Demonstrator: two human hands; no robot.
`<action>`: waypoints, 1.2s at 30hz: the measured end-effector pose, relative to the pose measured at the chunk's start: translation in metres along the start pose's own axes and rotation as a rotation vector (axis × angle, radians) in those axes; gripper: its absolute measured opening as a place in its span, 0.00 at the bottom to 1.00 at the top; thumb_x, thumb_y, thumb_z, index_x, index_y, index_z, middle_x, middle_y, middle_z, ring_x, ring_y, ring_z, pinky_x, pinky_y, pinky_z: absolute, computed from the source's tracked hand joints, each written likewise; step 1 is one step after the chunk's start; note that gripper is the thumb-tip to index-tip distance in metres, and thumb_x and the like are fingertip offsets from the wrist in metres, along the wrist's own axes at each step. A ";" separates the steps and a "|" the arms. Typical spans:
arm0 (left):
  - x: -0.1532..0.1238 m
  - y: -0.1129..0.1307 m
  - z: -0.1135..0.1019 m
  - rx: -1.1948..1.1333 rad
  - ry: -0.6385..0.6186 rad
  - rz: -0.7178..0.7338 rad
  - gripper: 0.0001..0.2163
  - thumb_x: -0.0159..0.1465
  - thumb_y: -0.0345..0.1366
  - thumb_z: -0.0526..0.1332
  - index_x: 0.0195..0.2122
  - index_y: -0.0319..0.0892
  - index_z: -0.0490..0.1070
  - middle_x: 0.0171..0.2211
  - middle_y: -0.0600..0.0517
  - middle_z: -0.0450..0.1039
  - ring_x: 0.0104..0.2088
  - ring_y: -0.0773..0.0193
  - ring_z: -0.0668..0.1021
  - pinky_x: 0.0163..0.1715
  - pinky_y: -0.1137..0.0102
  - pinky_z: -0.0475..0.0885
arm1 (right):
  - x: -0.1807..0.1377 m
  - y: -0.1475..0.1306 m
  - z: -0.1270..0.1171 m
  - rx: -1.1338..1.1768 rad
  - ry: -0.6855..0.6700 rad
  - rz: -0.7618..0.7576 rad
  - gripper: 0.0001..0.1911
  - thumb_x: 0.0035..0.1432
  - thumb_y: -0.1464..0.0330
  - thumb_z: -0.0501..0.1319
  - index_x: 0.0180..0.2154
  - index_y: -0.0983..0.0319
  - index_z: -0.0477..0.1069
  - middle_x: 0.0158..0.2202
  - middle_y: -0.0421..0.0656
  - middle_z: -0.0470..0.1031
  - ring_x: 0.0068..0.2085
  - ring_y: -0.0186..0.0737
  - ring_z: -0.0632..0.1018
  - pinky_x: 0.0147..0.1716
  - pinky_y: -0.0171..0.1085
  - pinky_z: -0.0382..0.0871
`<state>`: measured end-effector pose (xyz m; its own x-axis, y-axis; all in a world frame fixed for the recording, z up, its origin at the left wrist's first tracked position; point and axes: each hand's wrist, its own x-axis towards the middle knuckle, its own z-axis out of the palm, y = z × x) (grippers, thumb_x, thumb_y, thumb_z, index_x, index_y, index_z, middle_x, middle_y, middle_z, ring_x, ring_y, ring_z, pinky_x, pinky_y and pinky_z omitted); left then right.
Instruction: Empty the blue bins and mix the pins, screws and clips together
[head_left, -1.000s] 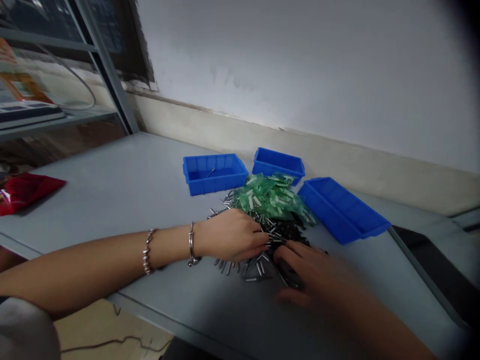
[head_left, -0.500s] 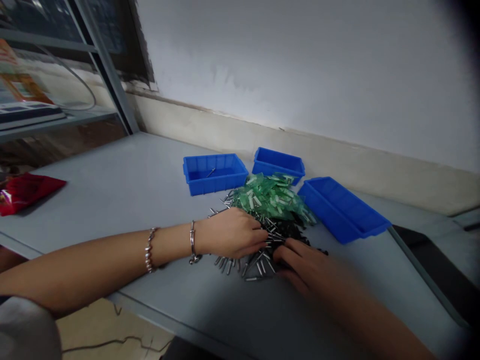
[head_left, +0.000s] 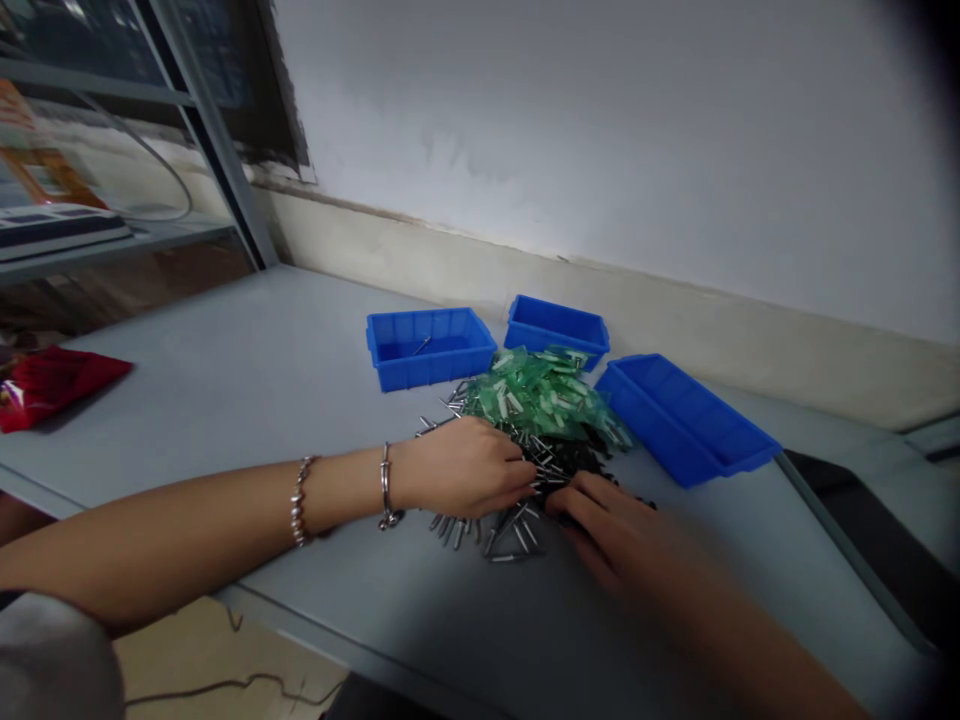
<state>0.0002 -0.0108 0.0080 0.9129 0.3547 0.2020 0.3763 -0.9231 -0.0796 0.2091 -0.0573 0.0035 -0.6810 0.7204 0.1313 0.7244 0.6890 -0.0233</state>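
Note:
A heap of slim metal screw-like pieces (head_left: 454, 530) is spread on the grey table. Over its left part lies my left hand (head_left: 469, 467), closed, fingers pressed together and pointing down among the metal pieces; anything pinched in them is hidden. My right hand (head_left: 611, 515) reaches in from the right, fingers curled at small black pieces (head_left: 574, 460) at the heap's edge. What it grips is hidden. Both hands' fingertips are close together. Right behind them sit small green plastic packets (head_left: 544, 395), piled up, with white and metal bits showing inside.
Behind the heap stand a blue bin (head_left: 431, 375) with one metal piece in it, a second blue bin (head_left: 559, 325) and a third blue bin (head_left: 686, 430) at the right. A red packet (head_left: 67, 380) lies far left, near a shelf post (head_left: 225, 160). A wall rises behind.
My right hand's fingers have curled in slightly, and a few metal pieces beside its fingertips have shifted or become covered. My left hand has stayed nearly still.

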 end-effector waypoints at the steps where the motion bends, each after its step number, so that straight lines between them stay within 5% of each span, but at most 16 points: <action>1: 0.000 0.000 0.000 0.001 0.001 0.000 0.10 0.65 0.35 0.50 0.28 0.40 0.66 0.25 0.51 0.70 0.25 0.65 0.71 0.25 0.68 0.64 | 0.000 0.000 0.002 -0.006 0.012 0.006 0.09 0.52 0.77 0.53 0.33 0.59 0.67 0.30 0.42 0.71 0.32 0.38 0.75 0.26 0.34 0.69; 5: 0.001 0.000 -0.001 -0.010 0.013 0.002 0.10 0.65 0.35 0.50 0.28 0.40 0.66 0.25 0.51 0.70 0.25 0.65 0.71 0.25 0.68 0.64 | 0.001 -0.001 0.009 -0.053 0.086 0.040 0.01 0.53 0.70 0.57 0.30 0.59 0.66 0.29 0.41 0.70 0.29 0.38 0.74 0.24 0.35 0.66; 13: 0.001 0.000 0.000 -0.007 0.006 0.001 0.12 0.66 0.35 0.48 0.28 0.40 0.65 0.25 0.51 0.70 0.25 0.65 0.71 0.26 0.68 0.64 | 0.004 -0.001 0.000 -0.079 0.000 0.060 0.05 0.54 0.73 0.56 0.28 0.60 0.68 0.28 0.42 0.70 0.28 0.38 0.74 0.23 0.35 0.65; 25: 0.001 0.003 -0.004 -0.030 0.055 0.016 0.14 0.67 0.42 0.47 0.33 0.40 0.66 0.28 0.51 0.69 0.26 0.64 0.70 0.24 0.67 0.63 | 0.006 -0.003 -0.009 0.057 0.304 -0.028 0.11 0.61 0.71 0.48 0.30 0.62 0.67 0.26 0.42 0.70 0.28 0.38 0.73 0.26 0.35 0.66; 36: 0.003 0.004 -0.004 0.065 0.244 -0.012 0.13 0.67 0.36 0.47 0.31 0.39 0.68 0.25 0.52 0.69 0.24 0.66 0.69 0.22 0.68 0.60 | 0.006 -0.006 -0.014 0.084 0.438 0.029 0.10 0.62 0.70 0.50 0.31 0.61 0.67 0.25 0.41 0.72 0.28 0.37 0.73 0.27 0.36 0.66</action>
<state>0.0037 -0.0143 0.0123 0.8460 0.3118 0.4325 0.4033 -0.9049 -0.1364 0.2020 -0.0578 0.0182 -0.5378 0.6505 0.5362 0.7192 0.6860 -0.1108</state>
